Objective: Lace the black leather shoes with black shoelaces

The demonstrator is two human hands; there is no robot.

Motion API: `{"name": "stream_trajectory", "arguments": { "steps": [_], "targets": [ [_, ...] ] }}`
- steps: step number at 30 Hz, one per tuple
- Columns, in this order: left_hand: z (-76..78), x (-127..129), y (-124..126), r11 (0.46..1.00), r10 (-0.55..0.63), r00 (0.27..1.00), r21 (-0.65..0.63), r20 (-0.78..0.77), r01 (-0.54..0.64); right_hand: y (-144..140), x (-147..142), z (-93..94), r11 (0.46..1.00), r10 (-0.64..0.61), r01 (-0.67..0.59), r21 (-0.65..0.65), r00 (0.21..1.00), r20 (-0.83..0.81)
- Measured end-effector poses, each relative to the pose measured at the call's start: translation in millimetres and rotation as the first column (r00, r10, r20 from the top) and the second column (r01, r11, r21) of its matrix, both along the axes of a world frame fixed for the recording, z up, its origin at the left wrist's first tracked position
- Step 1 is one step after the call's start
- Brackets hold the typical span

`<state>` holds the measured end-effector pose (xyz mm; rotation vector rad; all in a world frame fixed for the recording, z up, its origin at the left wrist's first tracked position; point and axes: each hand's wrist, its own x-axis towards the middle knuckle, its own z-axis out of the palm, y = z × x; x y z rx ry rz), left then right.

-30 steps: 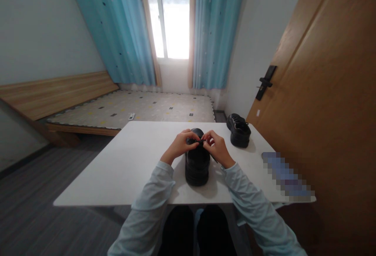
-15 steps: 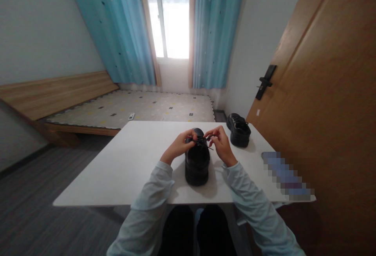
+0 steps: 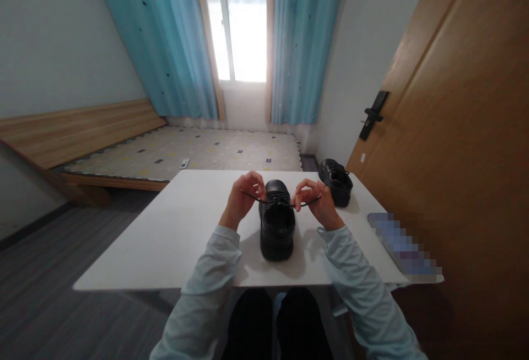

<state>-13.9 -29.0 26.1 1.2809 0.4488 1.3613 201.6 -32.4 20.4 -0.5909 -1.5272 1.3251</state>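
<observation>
A black shoe stands on the white table, heel toward me. My left hand pinches one end of its black lace on the shoe's left. My right hand pinches the other end on the right. The lace runs taut between both hands across the top of the shoe. A second black shoe rests at the table's far right, apart from my hands.
A blurred flat object lies at the table's right edge beside the wooden door. A low bed with a small remote stands beyond the table, under the window with blue curtains. Grey floor stretches to the left.
My hands were close together over the shoe's laces. They have moved apart to either side, drawing the lace ends out taut.
</observation>
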Motion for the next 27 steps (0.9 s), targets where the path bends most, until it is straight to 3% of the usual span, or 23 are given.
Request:
{"name": "stream_trajectory", "arguments": {
  "steps": [5, 9, 11, 13, 15, 17, 22, 27],
  "targets": [
    [4.3, -7.0, -1.3, 0.986, 0.163, 0.981, -0.062, 0.103, -0.157, -2.1, 5.4, 0.2, 0.991, 0.11, -0.112, -0.078, 0.993, -0.031],
    [2.3, -8.3, 3.6, 0.973, 0.232, 0.964, -0.031, 0.131, -0.23, -2.2, 7.1, 0.7, 0.98, 0.174, -0.179, -0.086, 0.983, -0.066],
    [-0.5, -5.7, 6.3, 0.963, 0.269, 0.961, -0.002, 0.065, -0.27, -0.6, 4.7, 0.1, 0.991, 0.102, -0.104, -0.079, 0.994, -0.035],
    [-3.5, -1.8, 7.8, 0.945, 0.327, 0.942, 0.056, -0.08, -0.323, 2.3, 0.7, -1.4, 0.997, -0.049, 0.051, -0.061, 0.998, 0.037],
    [-5.8, 2.4, 8.2, 0.927, 0.371, 0.891, 0.153, -0.263, -0.341, 5.8, -3.1, -3.7, 0.98, -0.193, 0.199, -0.033, 0.973, 0.13],
    [-7.6, 6.0, 8.2, 0.917, 0.392, 0.818, 0.256, -0.421, -0.307, 9.0, -5.7, -6.5, 0.964, -0.258, 0.266, -0.01, 0.942, 0.213],
    [-13.6, 11.1, 10.2, 0.878, 0.457, 0.646, 0.427, -0.611, -0.217, 12.6, -6.8, -11.9, 0.98, -0.184, 0.197, -0.004, 0.921, 0.343],
    [-18.8, 11.8, 13.7, 0.851, 0.492, 0.586, 0.498, -0.644, -0.166, 13.3, -7.2, -11.9, 0.981, -0.181, 0.195, -0.001, 0.913, 0.366]
  ]
}}
